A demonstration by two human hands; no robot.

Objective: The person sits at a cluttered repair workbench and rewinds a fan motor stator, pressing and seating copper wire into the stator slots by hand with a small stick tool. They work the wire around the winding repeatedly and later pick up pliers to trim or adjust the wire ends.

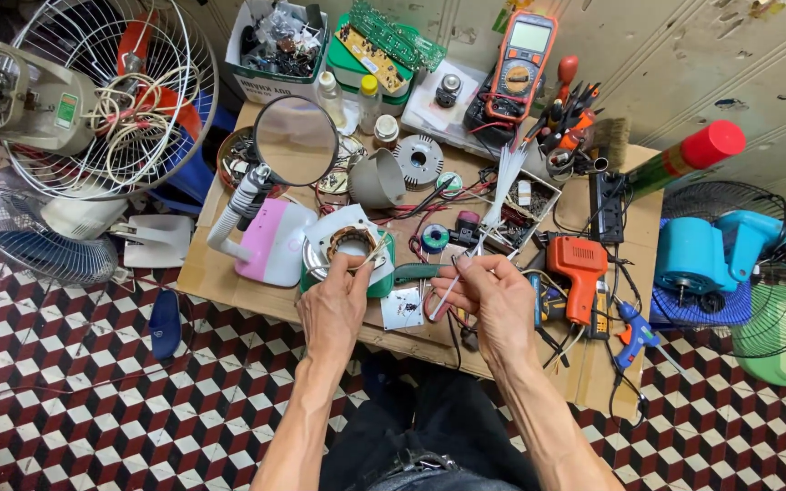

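The left hand (334, 305) is pinched nearly closed, thumb and fingertips meeting on the rim of a round motor coil (353, 244), a ring of copper-coloured winding set in a white frame that rests on a green base on the cardboard-covered table (229, 277). Just left of it stands a pink, smooth plastic lamp base (270, 241) with a ribbed grey neck carrying a round magnifying glass (296, 139). The right hand (493, 300) is curled tight, fingers closed on thin white cable ties (502, 186) that fan upward. Further right lie an orange, pistol-shaped soldering gun (579, 273) and a small blue glue gun (634, 335).
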